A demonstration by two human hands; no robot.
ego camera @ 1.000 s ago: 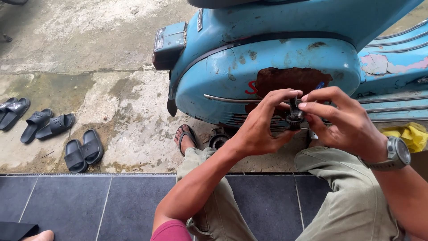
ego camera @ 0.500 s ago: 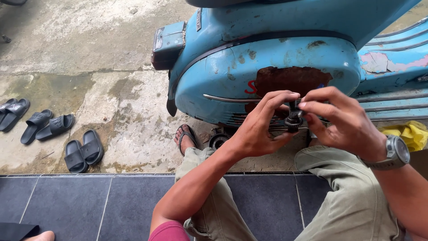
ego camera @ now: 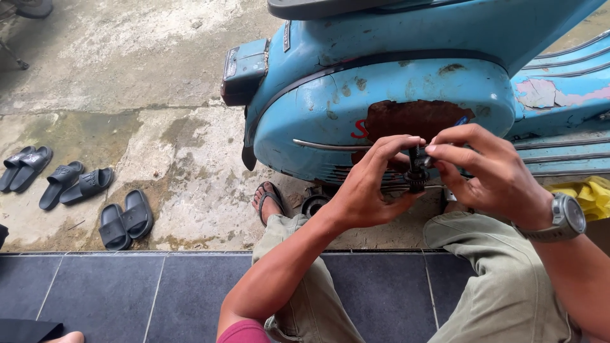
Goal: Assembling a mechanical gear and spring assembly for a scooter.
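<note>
My left hand (ego camera: 368, 190) and my right hand (ego camera: 492, 171) meet in front of me, both pinching a small black metal part (ego camera: 416, 171) that looks like a threaded, gear-like piece. The left fingers curl around its lower end and the right fingertips grip its top. A watch sits on my right wrist (ego camera: 565, 219). Just behind the hands stands a worn light-blue scooter (ego camera: 381, 95) with a rusty patch on its side panel. I sit with my knees apart in olive trousers (ego camera: 483, 279).
Three pairs of black slides (ego camera: 124, 219) lie on the stained concrete at the left. Dark grey floor tiles (ego camera: 108, 295) form the step under me. A yellow cloth (ego camera: 588, 194) lies at the right edge. My sandalled foot (ego camera: 270, 200) rests by the scooter.
Both hands have stayed together on the small part, with the right fingers shifting slightly on its top. The view has barely moved.
</note>
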